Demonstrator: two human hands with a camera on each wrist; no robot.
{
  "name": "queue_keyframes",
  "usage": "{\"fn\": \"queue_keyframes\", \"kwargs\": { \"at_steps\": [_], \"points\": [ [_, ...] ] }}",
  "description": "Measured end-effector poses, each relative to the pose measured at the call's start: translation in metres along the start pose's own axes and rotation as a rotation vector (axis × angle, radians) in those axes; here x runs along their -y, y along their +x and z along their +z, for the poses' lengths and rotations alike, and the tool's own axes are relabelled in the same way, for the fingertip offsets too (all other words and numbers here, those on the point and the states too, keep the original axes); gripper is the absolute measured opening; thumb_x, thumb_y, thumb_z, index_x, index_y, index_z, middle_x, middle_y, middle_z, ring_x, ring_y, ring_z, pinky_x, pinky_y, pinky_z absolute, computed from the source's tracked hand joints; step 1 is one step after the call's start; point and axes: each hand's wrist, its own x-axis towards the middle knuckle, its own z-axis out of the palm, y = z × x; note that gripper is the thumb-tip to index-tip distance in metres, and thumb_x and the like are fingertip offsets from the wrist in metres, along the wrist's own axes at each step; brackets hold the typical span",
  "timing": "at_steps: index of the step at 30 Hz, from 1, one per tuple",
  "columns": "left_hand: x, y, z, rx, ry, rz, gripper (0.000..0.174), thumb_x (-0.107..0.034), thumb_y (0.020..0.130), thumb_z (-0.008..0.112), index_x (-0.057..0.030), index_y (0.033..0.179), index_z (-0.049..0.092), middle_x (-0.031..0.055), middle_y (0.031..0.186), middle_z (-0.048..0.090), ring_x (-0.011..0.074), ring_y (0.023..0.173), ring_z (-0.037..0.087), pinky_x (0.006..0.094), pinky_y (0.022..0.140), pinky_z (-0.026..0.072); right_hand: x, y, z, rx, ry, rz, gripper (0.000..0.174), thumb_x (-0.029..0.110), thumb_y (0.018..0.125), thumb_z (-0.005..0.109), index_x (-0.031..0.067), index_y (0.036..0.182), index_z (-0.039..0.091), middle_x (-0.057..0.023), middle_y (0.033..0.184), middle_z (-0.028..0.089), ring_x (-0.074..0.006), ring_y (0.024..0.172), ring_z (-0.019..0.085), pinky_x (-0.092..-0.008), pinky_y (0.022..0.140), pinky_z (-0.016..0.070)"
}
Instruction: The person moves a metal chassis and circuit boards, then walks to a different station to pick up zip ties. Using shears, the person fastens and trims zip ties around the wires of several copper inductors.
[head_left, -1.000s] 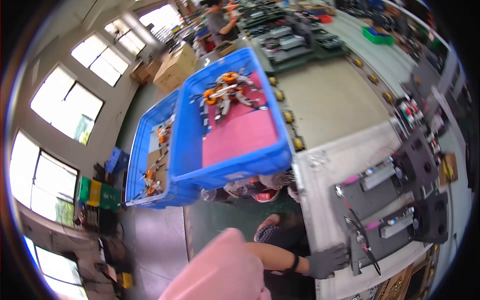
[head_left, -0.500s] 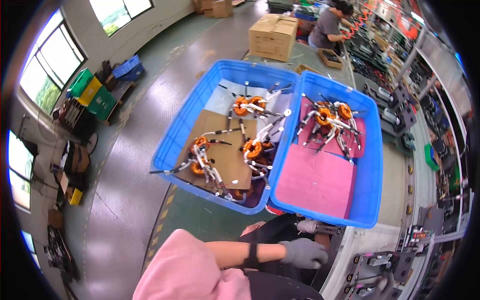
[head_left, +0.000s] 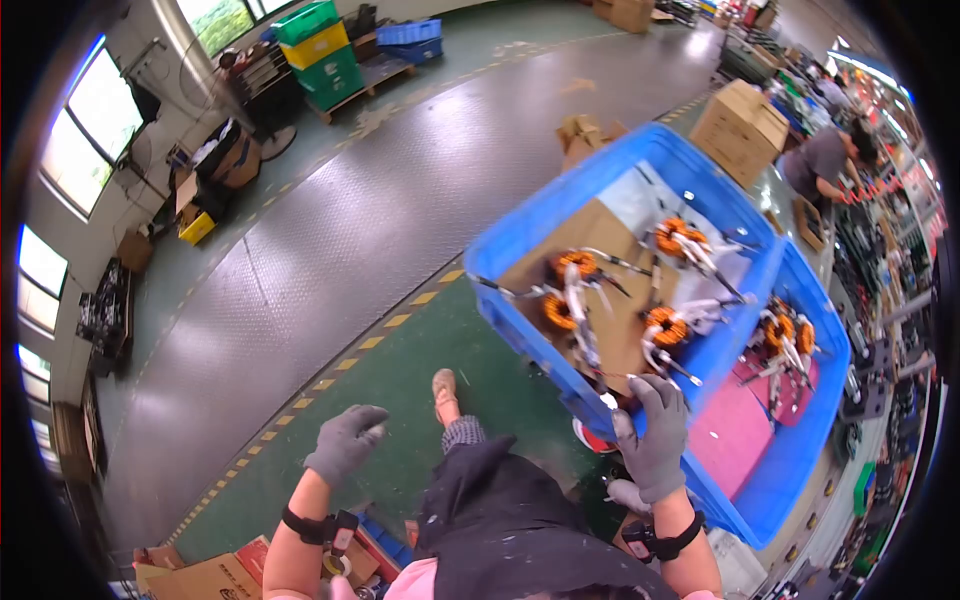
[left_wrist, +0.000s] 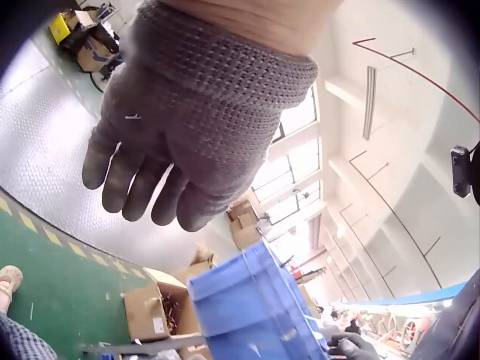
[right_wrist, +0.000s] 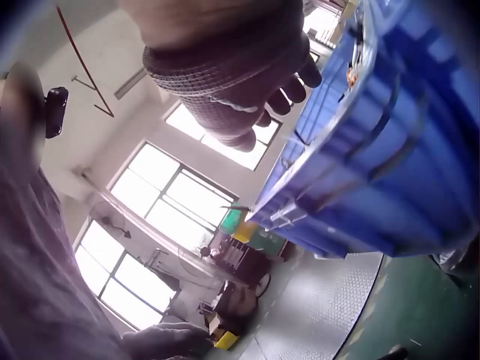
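Two blue bins stand side by side at the right of the head view. The left bin [head_left: 530, 345] holds orange ring coils [head_left: 668, 325] with white and black leads on brown cardboard; coils also lie on pink sheets [head_left: 730, 435] in the right bin [head_left: 755, 520]. My gloved right hand [head_left: 655, 440] is at the left bin's near edge, fingers raised; whether it touches the rim I cannot tell. My gloved left hand [head_left: 345, 443] hangs in the air over the floor, holding nothing; its fingers [left_wrist: 131, 184] hang loosely in the left wrist view.
A person in grey [head_left: 815, 165] works at the far right beside a cardboard box [head_left: 740, 130]. Green and yellow crates [head_left: 325, 65] are stacked at the upper left. Open cardboard boxes [head_left: 205, 580] are at the lower left. A yellow-striped line [head_left: 370, 342] crosses the floor.
The head view has swung left, so the bins appear farther right and more floor shows. Both hands are now in view, the right one up at the left bin.
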Motion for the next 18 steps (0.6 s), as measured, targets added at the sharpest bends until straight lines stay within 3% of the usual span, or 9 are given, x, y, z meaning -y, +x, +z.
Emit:
{"fn": "queue_keyframes", "kwargs": {
  "at_steps": [1, 4, 7, 11, 13, 15, 16, 18],
  "points": [
    [0.019, 0.013, -0.012, -0.005, -0.004, -0.015, 0.028, -0.023, 0.083, 0.060, -0.0108, 0.108, 0.064, 0.0093, 0.106, 0.063, 0.0276, 0.095, 0.062, 0.0348, 0.083, 0.0494, 0.010, 0.017, 0.022, 0.012, -0.034, -0.010, 0.034, 0.019, 0.076, 0.065, 0.0063, 0.107, 0.057, -0.0139, 0.103, 0.056, -0.0341, 0.094, 0.053, -0.0422, 0.082, 0.0422],
    [0.080, 0.070, -0.050, -0.017, 0.046, -0.017, 0.029, -0.027, 0.083, 0.060, -0.0114, 0.107, 0.064, 0.0086, 0.105, 0.063, 0.0274, 0.095, 0.062, 0.0351, 0.083, 0.0492, 0.030, 0.040, 0.082, 0.052, 0.148, 0.249, 0.027, 0.022, 0.083, 0.059, 0.0052, 0.104, 0.058, -0.0146, 0.089, 0.056, -0.0338, 0.083, 0.055, -0.0411, 0.073, 0.0430],
    [0.099, 0.149, -0.087, 0.085, 0.235, -0.032, 0.031, -0.030, 0.083, 0.059, -0.0136, 0.109, 0.064, 0.0082, 0.106, 0.062, 0.0281, 0.095, 0.061, 0.0371, 0.081, 0.0487, 0.051, 0.056, 0.105, -0.084, -0.176, 0.412, 0.015, 0.019, 0.083, 0.057, 0.0059, 0.091, 0.059, -0.0122, 0.081, 0.057, -0.0327, 0.075, 0.056, -0.0410, 0.065, 0.0431],
    [0.056, 0.248, -0.125, 0.176, 0.227, 0.165, 0.031, -0.027, 0.083, 0.059, -0.0132, 0.111, 0.062, 0.0094, 0.103, 0.061, 0.0288, 0.092, 0.061, 0.0374, 0.081, 0.0480, 0.046, 0.055, 0.108, -0.058, -0.292, 0.444, 0.012, 0.012, 0.080, 0.056, 0.0066, 0.090, 0.058, -0.0124, 0.081, 0.057, -0.0322, 0.072, 0.056, -0.0418, 0.062, 0.0431],
    [0.019, 0.304, -0.137, 0.260, 0.171, 0.409, 0.030, -0.027, 0.084, 0.059, -0.0135, 0.110, 0.061, 0.0097, 0.102, 0.061, 0.0294, 0.091, 0.061, 0.0386, 0.079, 0.0478, 0.046, 0.065, 0.112, -0.084, -0.329, 0.497, 0.012, 0.010, 0.078, 0.055, 0.0066, 0.089, 0.057, -0.0128, 0.081, 0.057, -0.0327, 0.072, 0.056, -0.0420, 0.062, 0.0435],
    [-0.026, 0.361, -0.146, 0.323, 0.205, 0.565, 0.029, -0.027, 0.084, 0.059, -0.0131, 0.109, 0.061, 0.0098, 0.101, 0.061, 0.0298, 0.090, 0.061, 0.0388, 0.078, 0.0479, 0.049, 0.072, 0.111, -0.168, -0.339, 0.440, 0.015, 0.007, 0.074, 0.055, 0.0053, 0.089, 0.053, -0.0147, 0.086, 0.057, -0.0337, 0.072, 0.056, -0.0414, 0.064, 0.0445],
    [-0.052, 0.390, -0.148, 0.346, 0.217, 0.672, 0.028, -0.027, 0.084, 0.059, -0.0127, 0.108, 0.061, 0.0100, 0.100, 0.061, 0.0302, 0.088, 0.061, 0.0390, 0.076, 0.0480, 0.047, 0.064, 0.113, -0.164, -0.307, 0.553, 0.021, 0.007, 0.071, 0.056, 0.0043, 0.090, 0.050, -0.0162, 0.092, 0.056, -0.0351, 0.077, 0.055, -0.0422, 0.070, 0.0449],
    [-0.107, 0.445, -0.145, 0.373, 0.225, 0.829, 0.027, -0.026, 0.084, 0.059, -0.0126, 0.107, 0.061, 0.0099, 0.098, 0.061, 0.0307, 0.088, 0.061, 0.0391, 0.075, 0.0480, 0.050, 0.064, 0.115, -0.208, -0.356, 0.593, 0.022, 0.007, 0.070, 0.057, 0.0041, 0.091, 0.050, -0.0167, 0.095, 0.056, -0.0357, 0.081, 0.055, -0.0429, 0.074, 0.0445]
  ]
}}
